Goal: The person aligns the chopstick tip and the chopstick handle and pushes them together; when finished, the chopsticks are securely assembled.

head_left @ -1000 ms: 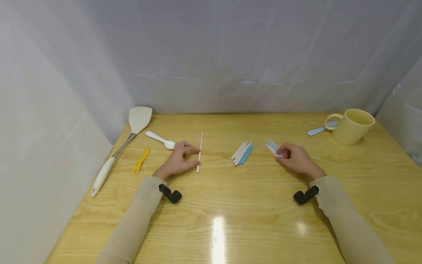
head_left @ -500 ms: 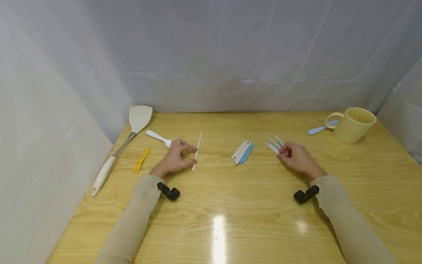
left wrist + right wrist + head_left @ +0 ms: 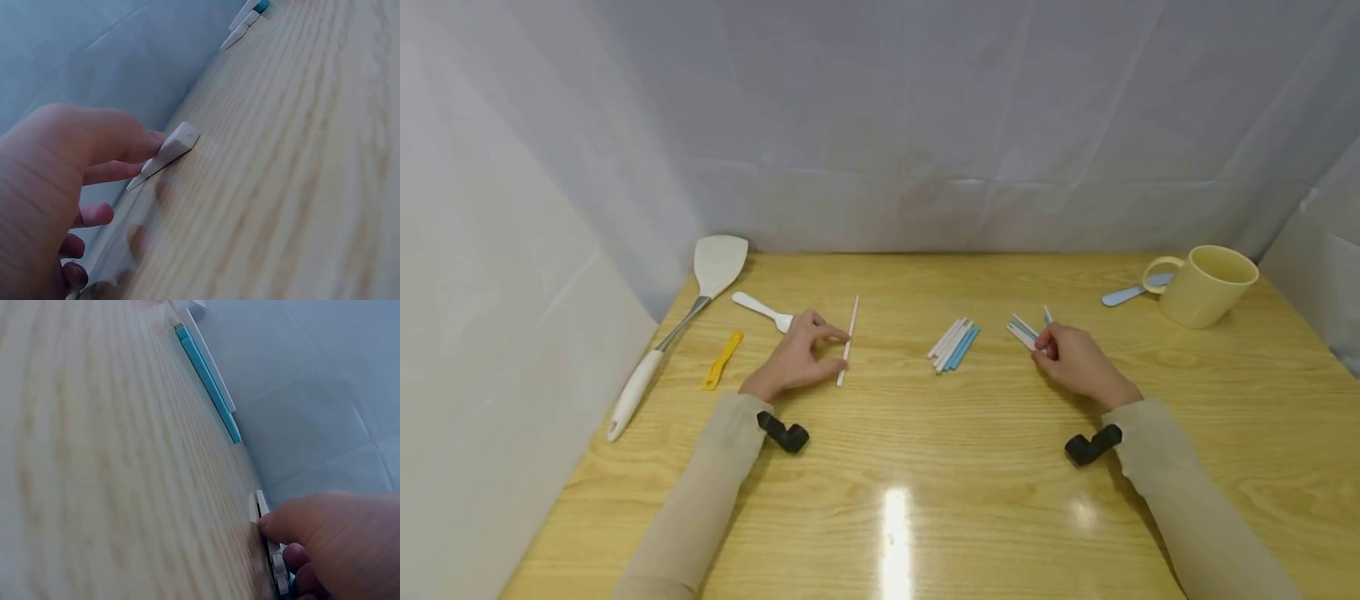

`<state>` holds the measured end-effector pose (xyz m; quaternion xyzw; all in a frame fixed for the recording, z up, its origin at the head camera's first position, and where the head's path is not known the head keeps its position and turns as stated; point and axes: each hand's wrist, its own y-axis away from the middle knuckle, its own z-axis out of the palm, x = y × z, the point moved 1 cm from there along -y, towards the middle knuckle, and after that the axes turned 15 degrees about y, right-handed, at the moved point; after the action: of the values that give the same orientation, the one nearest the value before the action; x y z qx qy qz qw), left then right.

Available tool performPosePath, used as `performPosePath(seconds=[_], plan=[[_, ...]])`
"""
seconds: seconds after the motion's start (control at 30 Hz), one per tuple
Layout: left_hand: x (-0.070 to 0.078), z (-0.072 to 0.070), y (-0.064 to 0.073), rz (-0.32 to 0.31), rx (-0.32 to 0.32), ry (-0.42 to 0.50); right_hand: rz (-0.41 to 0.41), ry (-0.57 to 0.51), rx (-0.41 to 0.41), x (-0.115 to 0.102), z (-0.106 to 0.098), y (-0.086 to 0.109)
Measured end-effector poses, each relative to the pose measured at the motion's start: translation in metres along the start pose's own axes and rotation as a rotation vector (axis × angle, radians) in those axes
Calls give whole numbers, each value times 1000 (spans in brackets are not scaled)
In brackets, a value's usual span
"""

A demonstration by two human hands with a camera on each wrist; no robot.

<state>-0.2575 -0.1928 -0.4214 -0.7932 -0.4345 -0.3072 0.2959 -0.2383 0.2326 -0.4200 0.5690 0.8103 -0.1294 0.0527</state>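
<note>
My left hand (image 3: 797,354) grips a white stick (image 3: 847,347), my right hand (image 3: 1081,360) several sticks (image 3: 1021,336): arranging, apparently, the next move calling for steady placement.

On the table (image 3: 985,467), before a curtain (image 3: 925,125), a spatula (image 3: 682,323) lies along the left edge, a tool (image 3: 723,362) to its right, a spoon (image 3: 758,307) behind that. The left grip (image 3: 793,357) is just before the spoon, a single stick (image 3: 853,319) at its fingertips. A pile of sticks (image 3: 952,346) lies mid-table, then a bunch of sticks (image 3: 1022,332) at the right grip (image 3: 1073,358). Back right stands a mug (image 3: 1202,292), a utensil (image 3: 1123,296) partly behind its handle.
</note>
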Motion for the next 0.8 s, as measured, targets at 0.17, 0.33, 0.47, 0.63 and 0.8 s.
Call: performPosePath(seconds=[0.17, 0.33, 0.47, 0.63, 0.8], plan=[[-1, 1, 0, -8, -11, 16, -25, 30, -5, -6, -5, 1], [-3, 1, 0, 10, 26, 51, -54, 62, 9, -11, -8, 0], [0, 4, -3, 40, 94, 72, -62, 69, 3, -11, -7, 1], [17, 15, -8, 71, 161, 88, -77, 76, 2, -12, -8, 1], [39, 38, -13, 60, 183, 76, -76, 82, -11, -12, -9, 1]])
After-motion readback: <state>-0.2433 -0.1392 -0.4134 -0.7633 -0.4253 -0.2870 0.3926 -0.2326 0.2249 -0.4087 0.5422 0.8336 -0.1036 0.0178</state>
